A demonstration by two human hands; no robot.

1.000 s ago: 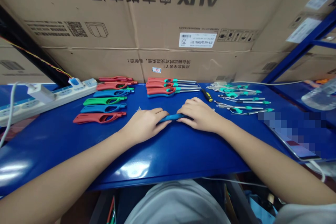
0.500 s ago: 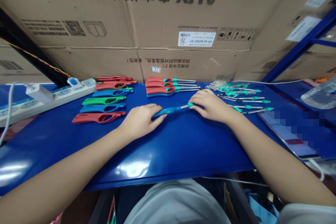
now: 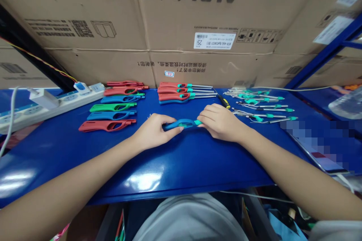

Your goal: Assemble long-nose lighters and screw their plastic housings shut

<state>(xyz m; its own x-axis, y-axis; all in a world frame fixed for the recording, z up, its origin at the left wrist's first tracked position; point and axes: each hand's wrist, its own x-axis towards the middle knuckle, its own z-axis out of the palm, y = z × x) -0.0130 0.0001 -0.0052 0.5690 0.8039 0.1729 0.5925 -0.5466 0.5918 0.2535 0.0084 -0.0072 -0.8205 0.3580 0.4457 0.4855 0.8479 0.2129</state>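
My left hand [image 3: 152, 131] is closed around the rear of a blue utility lighter [image 3: 181, 123], its thumb along the lower side. The lighter lies level just above the blue table, its trigger opening facing me. Its front end has a green collar [image 3: 197, 122] that meets the blue body. My right hand [image 3: 222, 122] is closed at that collar, fingers wrapped round the front part; the metal tube is hidden inside the hand. Behind my hands lies a stack of red and blue lighters [image 3: 174, 90] with green collars and metal tubes fitted.
Red, green and blue lighter bodies [image 3: 109, 125] lie in a row at left, beside a white power strip [image 3: 68, 101]. Metal tubes with green collars [image 3: 263, 106] lie at right, near a screwdriver [image 3: 224, 101] and a phone [image 3: 316, 150]. A large cardboard box [image 3: 169, 15] walls the back.
The green collar has gone from the tube's outer part to the blue body. My right hand has moved left and nearer to me, now covering the tube, and the screwdriver behind it shows.
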